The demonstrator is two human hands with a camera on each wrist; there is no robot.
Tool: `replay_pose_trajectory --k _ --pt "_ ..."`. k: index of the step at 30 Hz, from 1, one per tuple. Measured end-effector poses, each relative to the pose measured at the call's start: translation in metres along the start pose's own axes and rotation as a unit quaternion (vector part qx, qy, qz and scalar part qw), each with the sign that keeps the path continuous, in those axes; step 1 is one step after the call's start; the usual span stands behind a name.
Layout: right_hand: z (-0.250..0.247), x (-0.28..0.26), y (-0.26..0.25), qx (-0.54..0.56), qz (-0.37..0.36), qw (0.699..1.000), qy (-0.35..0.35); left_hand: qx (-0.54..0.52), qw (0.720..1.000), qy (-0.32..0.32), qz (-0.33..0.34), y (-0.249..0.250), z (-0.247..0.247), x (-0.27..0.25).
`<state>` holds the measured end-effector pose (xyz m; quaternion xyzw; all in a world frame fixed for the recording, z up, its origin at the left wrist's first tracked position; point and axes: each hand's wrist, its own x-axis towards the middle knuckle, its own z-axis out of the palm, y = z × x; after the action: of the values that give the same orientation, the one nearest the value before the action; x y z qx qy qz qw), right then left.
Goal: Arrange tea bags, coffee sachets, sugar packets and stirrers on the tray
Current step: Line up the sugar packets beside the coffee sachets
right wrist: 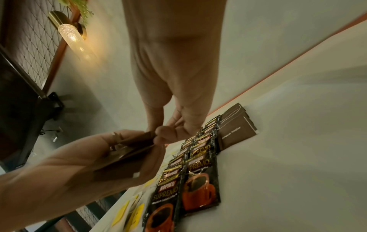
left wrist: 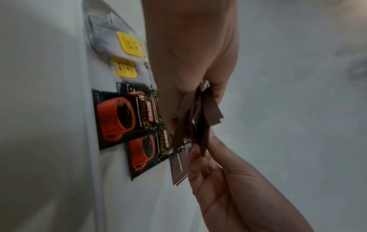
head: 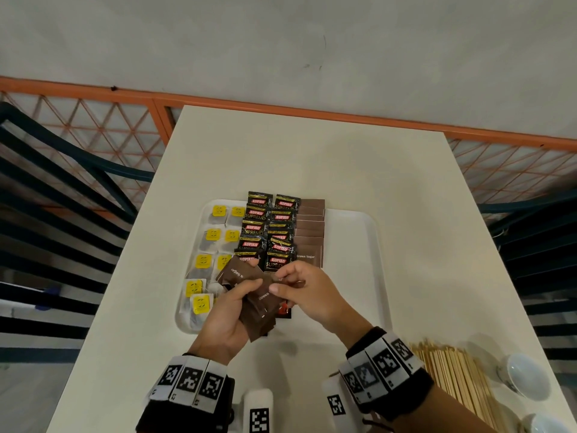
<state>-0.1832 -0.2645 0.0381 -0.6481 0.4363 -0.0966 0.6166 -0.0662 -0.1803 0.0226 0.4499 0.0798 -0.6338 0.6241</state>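
Note:
A white tray (head: 359, 232) holds two columns of yellow-tagged tea bags (head: 213, 235) on its left, two columns of black Kopiko coffee sachets (head: 268, 232) in the middle, and a column of brown sugar packets (head: 309, 232) beside them. Above the tray's near edge my left hand (head: 228, 314) grips a fanned stack of brown sugar packets (head: 256, 304). My right hand (head: 299, 289) pinches one packet at the top of that stack between thumb and fingers. The stack (left wrist: 196, 119) shows edge-on in the left wrist view. Wooden stirrers (head: 452, 379) lie in a pile at the table's near right.
The tray sits on a white table (head: 312, 157) whose right half of the tray is bare. Two white cups (head: 524, 376) stand beside the stirrers at the near right corner. An orange mesh railing (head: 93, 120) and dark chairs flank the table.

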Motion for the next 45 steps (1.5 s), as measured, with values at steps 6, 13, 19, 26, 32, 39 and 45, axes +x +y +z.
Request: replay_pose_trajectory --k 6,13,19,26,32,39,45 --pt "-0.007 -0.005 0.002 -0.019 0.018 1.000 -0.015 0.009 1.000 -0.012 0.022 -0.003 -0.003 0.000" --pt "-0.018 -0.008 0.008 0.107 0.071 0.991 -0.023 0.080 0.995 -0.021 0.058 -0.003 -0.001 -0.002" --pt "-0.023 -0.010 0.012 0.250 0.099 0.962 -0.050 0.066 0.997 -0.039 0.025 0.003 -0.002 -0.003" --pt "-0.054 0.004 0.028 0.296 0.073 0.948 0.088 0.048 0.999 -0.009 0.017 0.012 -0.012 -0.002" --pt "-0.057 0.026 0.046 0.147 0.083 0.961 0.218 0.033 0.999 -0.012 0.004 0.013 -0.012 -0.004" --pt "-0.045 0.038 0.052 0.067 0.076 0.966 0.236 0.009 0.999 0.033 0.004 0.013 -0.012 -0.006" --pt "-0.038 0.040 0.048 0.044 0.071 0.960 0.268 0.030 0.999 0.034 0.008 0.011 -0.005 -0.009"
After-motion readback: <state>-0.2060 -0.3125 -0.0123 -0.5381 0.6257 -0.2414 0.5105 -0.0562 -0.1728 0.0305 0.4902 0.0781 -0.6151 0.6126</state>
